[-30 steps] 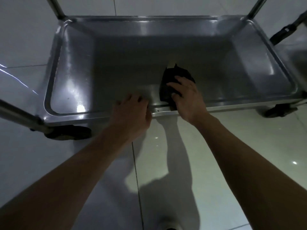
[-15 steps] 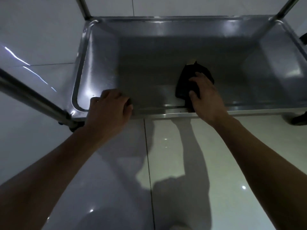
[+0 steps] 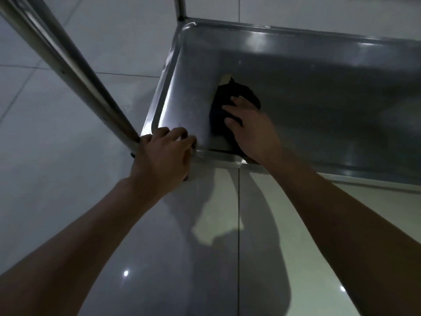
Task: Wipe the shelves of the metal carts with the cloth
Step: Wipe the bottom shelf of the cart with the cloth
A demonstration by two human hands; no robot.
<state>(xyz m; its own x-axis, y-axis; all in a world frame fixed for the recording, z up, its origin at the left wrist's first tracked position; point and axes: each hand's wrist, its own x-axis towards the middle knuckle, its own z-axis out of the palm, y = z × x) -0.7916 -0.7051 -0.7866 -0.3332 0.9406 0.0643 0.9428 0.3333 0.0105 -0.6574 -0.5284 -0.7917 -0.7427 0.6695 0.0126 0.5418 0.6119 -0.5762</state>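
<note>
The right hand [image 3: 250,131] presses the dark cloth [image 3: 227,106] flat-fingered near the shelf's [image 3: 319,99] left end, the left hand [image 3: 164,153] grips its corner rim; wiping looks midway.

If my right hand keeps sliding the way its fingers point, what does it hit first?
Probably the shelf's left side wall. The right hand presses the cloth with fingers aimed up-left; depth is unclear.

Right hand [image 3: 252,131] presses cloth [image 3: 225,103] on shelf [image 3: 319,99].
</note>
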